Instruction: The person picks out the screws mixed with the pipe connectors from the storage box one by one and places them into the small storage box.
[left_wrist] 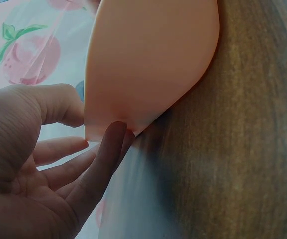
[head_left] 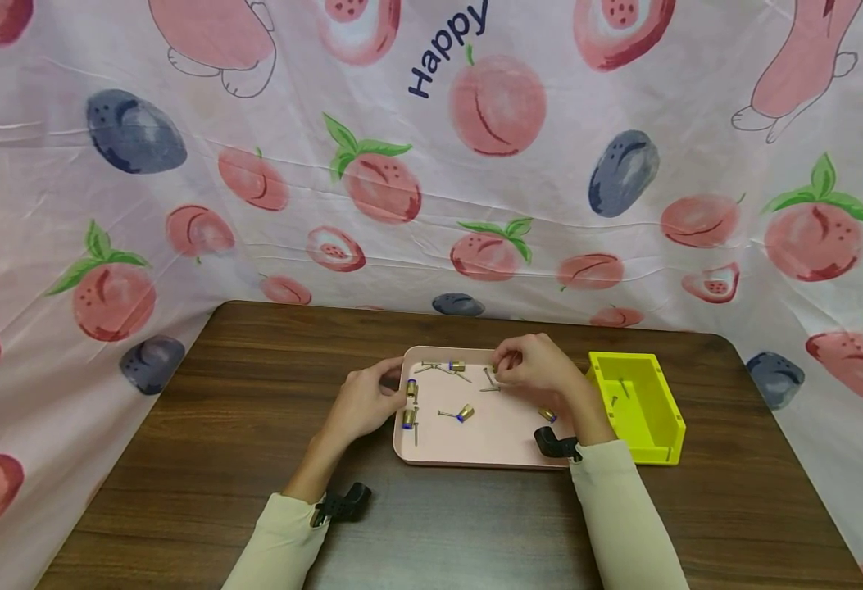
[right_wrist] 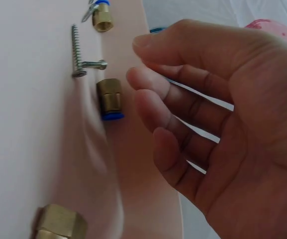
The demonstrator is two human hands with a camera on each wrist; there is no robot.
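We read this as a sorting step: picking small hardware out of the pink tray [head_left: 475, 438] on the brown surface [head_left: 254, 393], probably for the yellow bin [head_left: 641, 410] just beside the tray's right edge, where a screw or two seem to lie already.

Left hand [head_left: 361, 401] is at the tray's left edge; the left wrist view shows its fingers [left_wrist: 103, 154] loosely extended against the tray wall, thumb [left_wrist: 53, 102] above the rim, so steadying, not gripping anything small.

Right hand [head_left: 530, 365] hovers over the far right part of the tray, fingers [right_wrist: 183, 99] curled inward. In the head view the fingertips are bunched as if pinching, but the right wrist view shows nothing between them; we cannot tell whether it holds a screw.

Just beside those fingers lie two screws [right_wrist: 78, 57] crossing each other and a brass fitting [right_wrist: 111, 99] with a blue collar. More fittings [head_left: 465, 412] and screws are scattered across the tray, some by the left wall.

Next move, in our judgement, calls for a fine pinch on one thin screw lying flat, without nudging the fitting next to it, then a short carry right to the bin.
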